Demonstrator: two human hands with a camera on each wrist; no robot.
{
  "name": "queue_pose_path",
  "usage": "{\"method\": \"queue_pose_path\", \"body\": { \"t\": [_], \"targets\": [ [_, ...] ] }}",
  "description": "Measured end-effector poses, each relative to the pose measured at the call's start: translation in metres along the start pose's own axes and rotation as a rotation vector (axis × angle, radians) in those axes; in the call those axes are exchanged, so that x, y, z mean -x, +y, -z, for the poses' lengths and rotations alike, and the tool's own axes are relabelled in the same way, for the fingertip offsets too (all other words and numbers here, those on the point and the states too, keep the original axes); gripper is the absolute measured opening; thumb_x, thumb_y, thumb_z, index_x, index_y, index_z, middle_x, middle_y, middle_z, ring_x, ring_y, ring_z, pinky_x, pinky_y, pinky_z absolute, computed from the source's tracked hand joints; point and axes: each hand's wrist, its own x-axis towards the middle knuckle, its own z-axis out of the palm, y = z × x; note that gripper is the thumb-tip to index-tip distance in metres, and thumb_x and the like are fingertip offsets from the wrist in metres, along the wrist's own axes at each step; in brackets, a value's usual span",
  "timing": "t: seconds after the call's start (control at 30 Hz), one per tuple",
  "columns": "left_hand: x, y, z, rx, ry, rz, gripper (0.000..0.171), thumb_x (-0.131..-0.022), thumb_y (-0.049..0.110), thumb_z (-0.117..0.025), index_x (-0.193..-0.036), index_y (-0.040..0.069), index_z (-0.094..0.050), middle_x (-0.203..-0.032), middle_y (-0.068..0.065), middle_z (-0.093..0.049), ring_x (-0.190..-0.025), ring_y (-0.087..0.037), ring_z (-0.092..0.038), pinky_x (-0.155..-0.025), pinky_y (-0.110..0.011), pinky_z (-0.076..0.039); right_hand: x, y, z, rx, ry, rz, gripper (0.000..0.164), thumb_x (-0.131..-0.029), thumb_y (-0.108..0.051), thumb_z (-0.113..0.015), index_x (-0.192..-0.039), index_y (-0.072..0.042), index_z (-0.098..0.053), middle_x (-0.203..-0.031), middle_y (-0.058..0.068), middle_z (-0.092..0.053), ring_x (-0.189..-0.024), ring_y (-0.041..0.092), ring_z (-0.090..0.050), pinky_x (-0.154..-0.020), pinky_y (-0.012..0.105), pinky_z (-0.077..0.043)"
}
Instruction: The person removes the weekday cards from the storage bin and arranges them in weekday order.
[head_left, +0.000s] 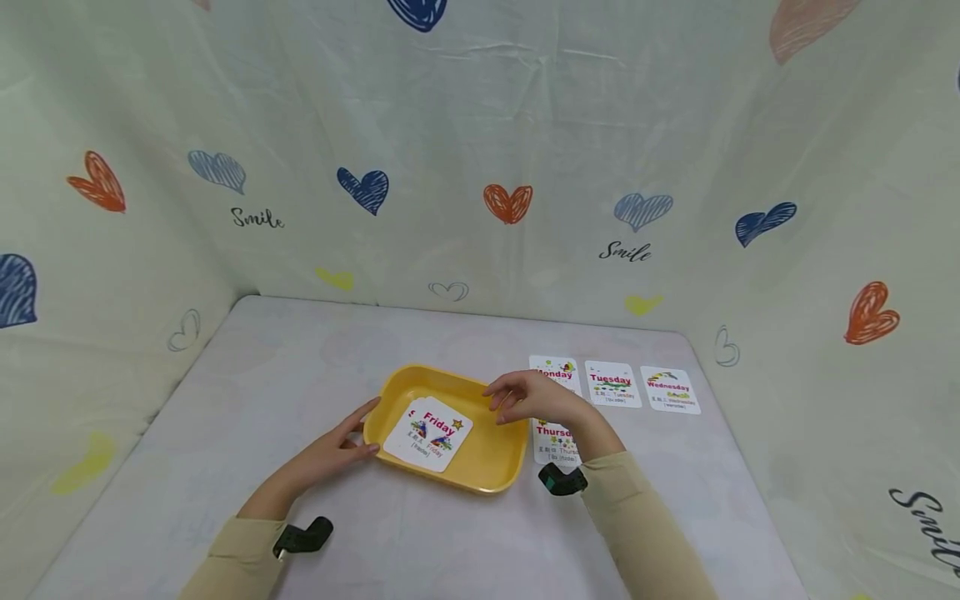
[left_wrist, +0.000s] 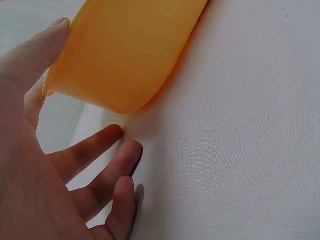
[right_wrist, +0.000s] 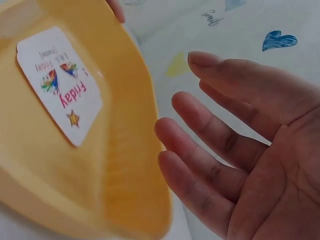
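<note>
My left hand [head_left: 327, 454] is at the left end of a yellow plastic tray [head_left: 487, 467], its thumb and index finger holding the rim. In the left wrist view the other fingers [left_wrist: 107, 170] are spread below the tray's outer wall. Inside the tray lies a white card [head_left: 429, 433] printed "Friday", on top of at least one more card that is mostly covered. My right hand [head_left: 536, 397] hovers over the tray's right end with relaxed, slightly bent fingers and holds nothing. Under and beside it are a "Monday" card [head_left: 555, 364] and a "Thursday" card [head_left: 551, 450], both partly hidden.
A "Tuesday" card [head_left: 613, 384] and a "Wednesday" card [head_left: 670, 390] lie right of the "Monday" card in a row. "Thursday" lies below "Monday". The pale tabletop [head_left: 420, 542] meets a cloth backdrop [head_left: 450, 108] with printed hearts.
</note>
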Motion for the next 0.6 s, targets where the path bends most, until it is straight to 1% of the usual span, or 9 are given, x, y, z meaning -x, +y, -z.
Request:
{"method": "queue_pose_path", "body": {
  "t": [0.07,0.17,0.23,0.37,0.5,0.6],
  "targets": [
    [0.001,0.001,0.000,0.002,-0.002,-0.005,0.080,-0.090,0.037,-0.069,-0.155,0.025,-0.025,-0.135,-0.020,-0.046,-0.082,-0.021,-0.053,-0.078,-0.038,-0.044,-0.006,-0.001,-0.005,-0.005,-0.022,0.006,0.040,-0.083,0.000,-0.074,-0.122,0.004,-0.063,-0.105,0.020,-0.065,-0.083,0.021,-0.065,-0.079,0.031,-0.053],
    [0.002,0.002,0.000,0.002,-0.006,-0.012,0.080,-0.090,0.036,-0.069,-0.156,0.024,-0.024,-0.135,-0.020,-0.046,-0.082,-0.021,-0.053,-0.078,-0.038,-0.044,-0.013,-0.005,-0.012,0.003,-0.060,0.019,0.041,-0.083,0.001,-0.074,-0.123,0.002,-0.063,-0.105,0.018,-0.065,-0.086,0.021,-0.064,-0.080,0.031,-0.053],
    [0.003,0.002,-0.001,0.003,-0.007,-0.010,0.080,-0.090,0.036,-0.069,-0.155,0.024,-0.025,-0.134,-0.020,-0.046,-0.082,-0.021,-0.053,-0.079,-0.038,-0.044,-0.018,-0.007,-0.017,0.017,-0.086,0.025,0.043,-0.082,0.001,-0.075,-0.124,0.001,-0.063,-0.106,0.017,-0.065,-0.089,0.021,-0.064,-0.081,0.031,-0.052],
    [0.003,0.003,-0.001,0.011,-0.004,-0.001,0.080,-0.090,0.036,-0.070,-0.155,0.024,-0.025,-0.134,-0.019,-0.047,-0.082,-0.021,-0.053,-0.079,-0.038,-0.044,-0.027,-0.010,-0.023,0.062,-0.125,0.033,0.047,-0.081,-0.002,-0.077,-0.126,0.001,-0.062,-0.110,0.018,-0.065,-0.095,0.023,-0.063,-0.082,0.029,-0.051],
    [0.003,0.002,-0.001,0.015,-0.002,-0.004,0.079,-0.090,0.036,-0.070,-0.155,0.024,-0.026,-0.133,-0.019,-0.047,-0.082,-0.021,-0.053,-0.079,-0.038,-0.044,-0.036,-0.009,-0.028,0.107,-0.148,0.018,0.048,-0.081,-0.003,-0.077,-0.126,-0.001,-0.062,-0.113,0.018,-0.064,-0.100,0.028,-0.061,-0.084,0.027,-0.049],
    [0.003,0.002,0.000,0.018,-0.005,-0.009,0.079,-0.090,0.036,-0.070,-0.155,0.025,-0.026,-0.133,-0.019,-0.047,-0.082,-0.021,-0.053,-0.078,-0.037,-0.043,-0.042,-0.008,-0.031,0.136,-0.166,-0.019,0.049,-0.082,-0.005,-0.077,-0.128,-0.003,-0.061,-0.118,0.014,-0.063,-0.107,0.029,-0.057,-0.088,0.030,-0.047]
  ]
}}
